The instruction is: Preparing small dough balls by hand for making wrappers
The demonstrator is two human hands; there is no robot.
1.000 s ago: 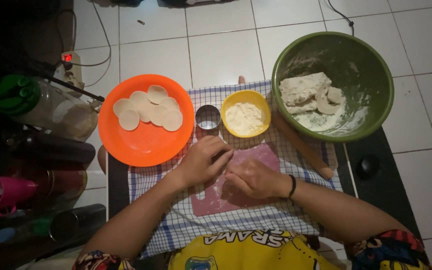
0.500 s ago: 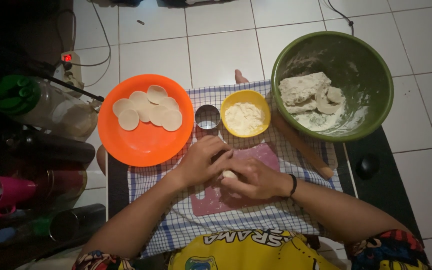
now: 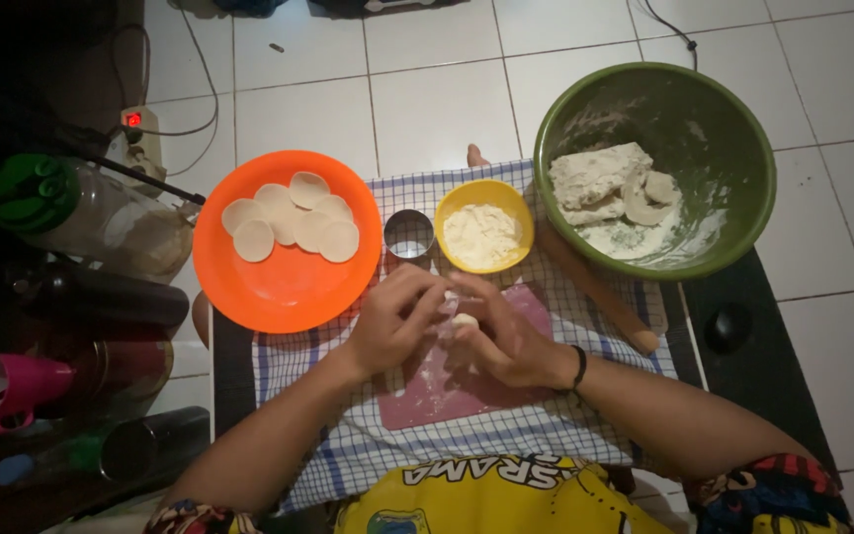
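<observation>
Fingers (image 3: 425,297) of both your hands curl around a small pale lump of dough (image 3: 465,320), pinching it between them just above the pink mat (image 3: 447,391). Your left hand (image 3: 395,326) cups it from one side and your right hand (image 3: 506,341) from the other, so the lump stays off the floured mat while you shape it. That mat lies mid-way along the near edge of the checked cloth (image 3: 348,445), right under your wrists. Just past your knuckles stand a round metal cutter (image 3: 409,235) and a yellow bowl of flour (image 3: 483,227), close enough to reach. Toward the cloth's far left corner, the orange plate (image 3: 284,287) holds flat dough discs (image 3: 294,222), laid apart from the flour. At the far right corner, the green bowl (image 3: 724,129) keeps the remaining dough, with a wooden rolling pin (image 3: 595,292) lying beside it.
</observation>
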